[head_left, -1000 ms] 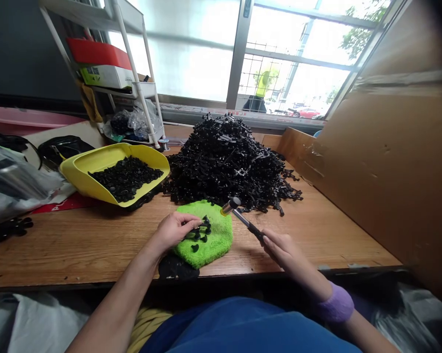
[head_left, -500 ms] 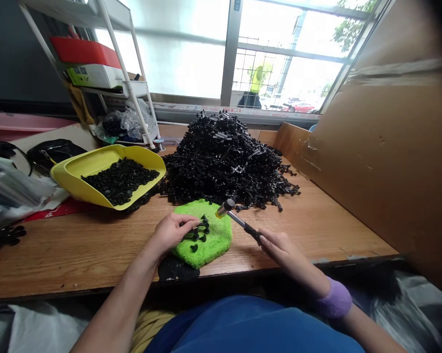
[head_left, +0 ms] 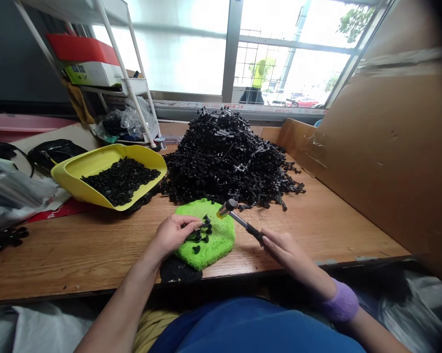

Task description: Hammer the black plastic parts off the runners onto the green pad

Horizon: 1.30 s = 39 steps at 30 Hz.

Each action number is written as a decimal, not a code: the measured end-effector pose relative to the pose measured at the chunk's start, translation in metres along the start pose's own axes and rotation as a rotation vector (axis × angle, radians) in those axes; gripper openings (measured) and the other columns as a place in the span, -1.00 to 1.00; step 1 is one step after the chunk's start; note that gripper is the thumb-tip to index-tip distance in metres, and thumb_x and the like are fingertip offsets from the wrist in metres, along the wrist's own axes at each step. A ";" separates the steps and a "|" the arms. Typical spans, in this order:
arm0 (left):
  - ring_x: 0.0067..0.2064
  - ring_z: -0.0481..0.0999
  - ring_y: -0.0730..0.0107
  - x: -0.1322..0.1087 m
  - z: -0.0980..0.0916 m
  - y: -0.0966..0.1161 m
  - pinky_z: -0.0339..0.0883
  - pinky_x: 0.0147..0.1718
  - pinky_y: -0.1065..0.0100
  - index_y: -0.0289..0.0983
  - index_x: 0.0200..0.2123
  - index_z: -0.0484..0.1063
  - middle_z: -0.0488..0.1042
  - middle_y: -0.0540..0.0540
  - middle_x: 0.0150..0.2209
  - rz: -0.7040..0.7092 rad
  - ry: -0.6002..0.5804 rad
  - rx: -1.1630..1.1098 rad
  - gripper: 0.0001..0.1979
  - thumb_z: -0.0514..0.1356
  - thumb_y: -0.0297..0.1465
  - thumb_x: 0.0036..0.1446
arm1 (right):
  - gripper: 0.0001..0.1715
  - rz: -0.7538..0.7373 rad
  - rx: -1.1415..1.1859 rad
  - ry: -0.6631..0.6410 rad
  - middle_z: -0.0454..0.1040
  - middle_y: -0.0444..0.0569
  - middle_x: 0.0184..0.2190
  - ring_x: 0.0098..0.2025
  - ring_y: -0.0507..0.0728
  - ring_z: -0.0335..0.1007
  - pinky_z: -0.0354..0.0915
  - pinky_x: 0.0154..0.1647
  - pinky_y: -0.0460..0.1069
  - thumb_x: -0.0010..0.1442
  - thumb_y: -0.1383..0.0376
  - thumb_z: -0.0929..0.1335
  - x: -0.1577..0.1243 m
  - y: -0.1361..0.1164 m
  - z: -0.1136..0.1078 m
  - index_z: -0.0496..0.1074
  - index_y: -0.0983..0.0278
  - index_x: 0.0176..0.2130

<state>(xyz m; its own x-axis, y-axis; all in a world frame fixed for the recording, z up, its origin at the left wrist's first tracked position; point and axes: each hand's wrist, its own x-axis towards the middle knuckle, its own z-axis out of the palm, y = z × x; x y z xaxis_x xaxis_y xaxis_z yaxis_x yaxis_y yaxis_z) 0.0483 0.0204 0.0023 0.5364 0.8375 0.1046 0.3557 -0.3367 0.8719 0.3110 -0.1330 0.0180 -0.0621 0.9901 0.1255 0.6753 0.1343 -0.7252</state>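
Over the bright green cloth [head_left: 221,235], my left hand [head_left: 174,233] pinches a small black plastic part [head_left: 205,226]. Several loose black pieces [head_left: 196,249] with round caps lie on the cloth beside my fingertips. My right hand [head_left: 281,247] is closed around the dark grip of a small hammer [head_left: 246,225]. The hammer's head, black at one end and yellowish at the other, hovers just right of the black part, apart from it. My left fingers partly hide what they pinch.
A tall heap of black plastic strips [head_left: 224,162] stands behind the cloth. At left, a yellow scoop-shaped tray [head_left: 73,184] holds many small black pieces. A white shelf rack [head_left: 134,105] rises behind it. A large cardboard sheet [head_left: 397,147] bounds the right side of the wooden table [head_left: 106,260].
The view has shifted slightly, moving everything a little across the picture. Both hands keep their holds, and the hammer stays in nearly the same place over the cloth.
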 end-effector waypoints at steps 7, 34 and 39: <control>-0.23 0.52 0.23 0.000 -0.001 0.001 0.34 -0.26 0.35 -0.27 -0.26 0.56 0.57 -0.10 -0.25 0.002 -0.018 -0.044 -0.67 0.17 -0.18 0.02 | -0.59 0.034 -0.007 -0.012 0.28 -0.11 -0.48 -0.43 0.09 0.20 0.11 -0.42 -0.04 0.35 0.11 0.08 0.000 0.002 0.001 0.29 0.28 -0.34; -0.21 0.52 0.25 -0.002 0.000 -0.005 0.35 -0.26 0.36 -0.20 -0.26 0.55 0.56 -0.07 -0.24 0.016 0.021 0.020 -0.68 0.14 -0.15 0.04 | -0.57 0.036 -0.100 -0.030 0.30 -0.08 -0.48 -0.42 0.13 0.24 0.18 -0.41 -0.03 0.32 0.05 0.08 0.004 -0.008 -0.004 0.32 0.24 -0.30; -0.23 0.52 0.27 -0.002 0.001 -0.006 0.35 -0.28 0.38 -0.17 -0.28 0.56 0.57 -0.04 -0.25 0.016 0.025 0.020 -0.70 0.15 -0.14 0.03 | -0.59 0.030 -0.090 -0.060 0.27 -0.10 -0.50 -0.45 0.10 0.21 0.12 -0.44 -0.05 0.34 0.09 0.08 0.004 -0.007 -0.001 0.26 0.26 -0.37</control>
<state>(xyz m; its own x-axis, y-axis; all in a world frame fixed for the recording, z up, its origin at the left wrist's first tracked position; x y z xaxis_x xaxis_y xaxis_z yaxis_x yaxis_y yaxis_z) 0.0456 0.0205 -0.0040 0.5234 0.8420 0.1305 0.3622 -0.3585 0.8604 0.3069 -0.1303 0.0246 -0.0835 0.9946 0.0620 0.7404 0.1035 -0.6641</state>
